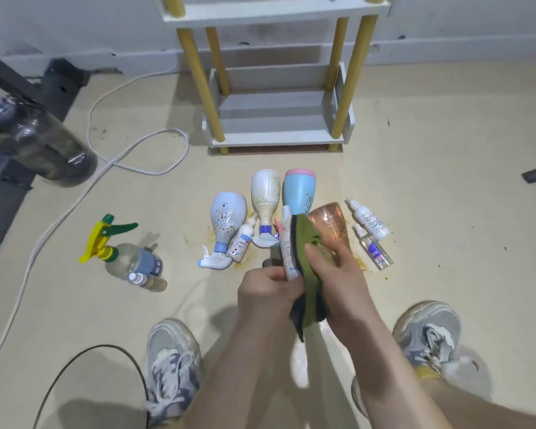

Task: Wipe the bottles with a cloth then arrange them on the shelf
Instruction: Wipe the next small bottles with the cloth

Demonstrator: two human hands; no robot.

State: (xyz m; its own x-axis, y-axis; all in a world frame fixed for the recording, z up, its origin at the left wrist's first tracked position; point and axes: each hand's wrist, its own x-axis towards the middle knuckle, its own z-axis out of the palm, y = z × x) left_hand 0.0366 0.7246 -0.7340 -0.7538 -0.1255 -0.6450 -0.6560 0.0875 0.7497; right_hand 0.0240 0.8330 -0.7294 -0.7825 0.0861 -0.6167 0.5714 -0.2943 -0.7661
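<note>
A person crouching on the floor (pixel 415 181) wipes a small white bottle (pixel 287 255) held upright above it. The left hand (pixel 266 292) has its fingers curled round the bottle's lower end, and the right hand (pixel 334 274) grips a green cloth (pixel 307 261) wrapped against the bottle's side.

Just beyond the hands, more stained bottles lie in a cluster on the floor: a pale blue spray bottle (pixel 228 218), a speckled small sprayer (pixel 242 243), a cream spray bottle (pixel 265 193), a blue bottle with a pink base (pixel 297 193) and a pink translucent bottle (pixel 330 224). Two small clear sprayers (pixel 370 222) lie to their right. Well apart on the left stands a spray bottle with a yellow-green trigger (pixel 130 258), and a small brown bottle (pixel 146 280) lies beside it.

The white shelf (pixel 279 137) with yellow posts stands against the wall behind the cluster, its lowest tier bare. A white cable (pixel 136 150) loops across the floor.
</note>
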